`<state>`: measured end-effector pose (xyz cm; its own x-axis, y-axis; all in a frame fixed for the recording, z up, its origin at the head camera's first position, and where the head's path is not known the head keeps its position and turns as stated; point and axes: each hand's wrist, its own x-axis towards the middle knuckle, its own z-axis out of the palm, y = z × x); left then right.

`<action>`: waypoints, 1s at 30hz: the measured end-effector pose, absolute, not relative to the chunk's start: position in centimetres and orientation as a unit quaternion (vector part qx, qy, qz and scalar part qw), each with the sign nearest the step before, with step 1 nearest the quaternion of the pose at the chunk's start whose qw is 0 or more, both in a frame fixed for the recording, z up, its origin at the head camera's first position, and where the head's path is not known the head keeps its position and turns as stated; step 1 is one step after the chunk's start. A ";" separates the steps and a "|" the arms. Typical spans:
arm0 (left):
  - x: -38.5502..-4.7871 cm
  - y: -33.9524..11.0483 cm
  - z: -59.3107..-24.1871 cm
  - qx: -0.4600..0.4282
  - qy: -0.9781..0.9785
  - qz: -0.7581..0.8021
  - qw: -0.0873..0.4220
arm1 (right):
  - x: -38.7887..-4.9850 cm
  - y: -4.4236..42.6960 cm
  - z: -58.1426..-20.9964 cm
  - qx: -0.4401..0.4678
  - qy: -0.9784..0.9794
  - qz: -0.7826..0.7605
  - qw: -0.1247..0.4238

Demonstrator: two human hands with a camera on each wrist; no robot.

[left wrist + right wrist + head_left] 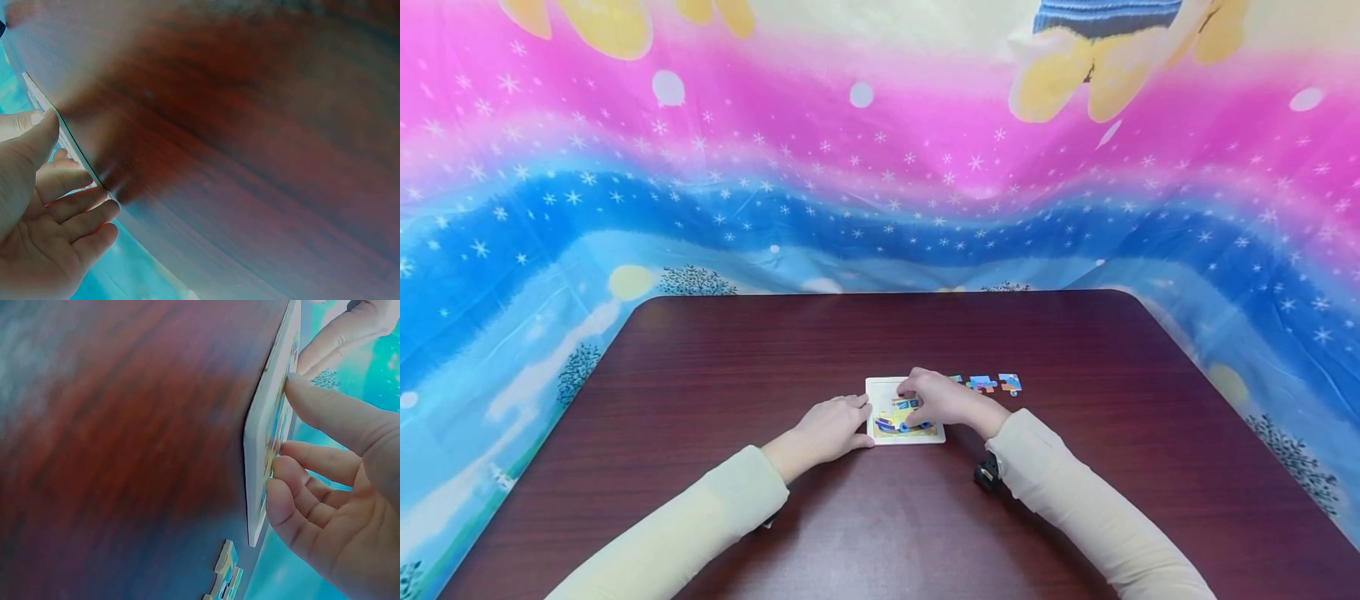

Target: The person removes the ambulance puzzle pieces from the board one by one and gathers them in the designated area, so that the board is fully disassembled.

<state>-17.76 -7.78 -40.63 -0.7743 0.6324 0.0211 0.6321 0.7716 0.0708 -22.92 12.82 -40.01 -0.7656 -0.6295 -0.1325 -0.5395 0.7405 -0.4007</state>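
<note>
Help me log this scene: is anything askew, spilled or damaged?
Nothing stands out. The puzzle board lies flat on the table, the left hand touching its edge, the right hand over its picture, with loose pieces nearby.

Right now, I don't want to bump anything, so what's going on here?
Someone is doing a jigsaw puzzle in a white tray on the table. The left hand touches the tray's left edge; the right hand touches the partly filled puzzle, though whether it holds a piece can't be seen. Loose pieces lie to the tray's right.
</note>
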 end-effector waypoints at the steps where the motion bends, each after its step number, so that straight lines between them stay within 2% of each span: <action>1: -17.8 -7.8 -40.6 0.336 0.941 0.037 0.002 | -22.9 12.8 -40.0 -0.316 0.924 -0.172 0.130; 15: -17.9 -7.8 -40.8 0.347 0.937 0.040 -0.015 | -22.8 12.7 -39.8 -0.294 0.925 -0.195 0.143; 30: -17.8 -7.9 -40.7 0.344 0.938 0.039 -0.007 | -22.7 12.8 -39.6 -0.292 0.928 -0.189 0.136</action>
